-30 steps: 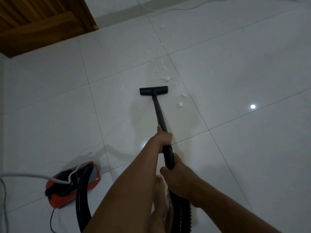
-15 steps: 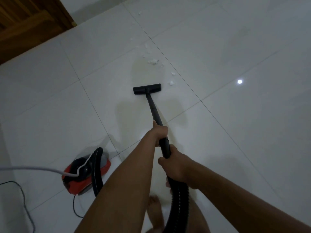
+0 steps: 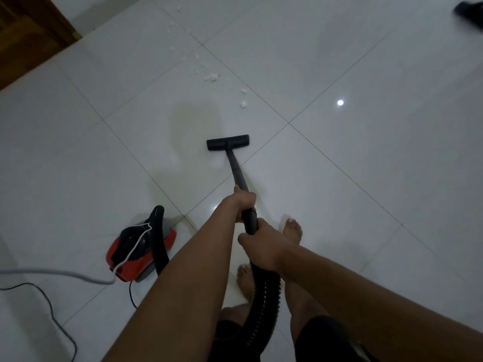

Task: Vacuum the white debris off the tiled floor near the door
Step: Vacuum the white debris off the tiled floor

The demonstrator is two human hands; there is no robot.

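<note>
Both my hands grip the black vacuum wand (image 3: pixel 236 171). My left hand (image 3: pixel 244 202) holds it higher up the tube, my right hand (image 3: pixel 261 246) lower, where the ribbed hose (image 3: pixel 264 304) begins. The flat black floor nozzle (image 3: pixel 227 142) rests on the white tiled floor (image 3: pixel 339 178). White debris (image 3: pixel 211 77) lies scattered in a line beyond the nozzle, with two small bits (image 3: pixel 243 103) nearest, a short way ahead and right of it. More specks (image 3: pixel 172 48) trail toward the wooden door (image 3: pixel 28 35) at the top left.
The red and black vacuum body (image 3: pixel 141 252) sits on the floor to my left, with a grey cord (image 3: pixel 52 273) and a black cable (image 3: pixel 47 307) trailing left. My bare feet (image 3: pixel 292 229) stand below the wand. A dark object (image 3: pixel 469 11) lies at the top right corner.
The nozzle has been drawn back toward me, away from the debris it was touching. The view has shifted, so the vacuum body and my feet show more fully.
</note>
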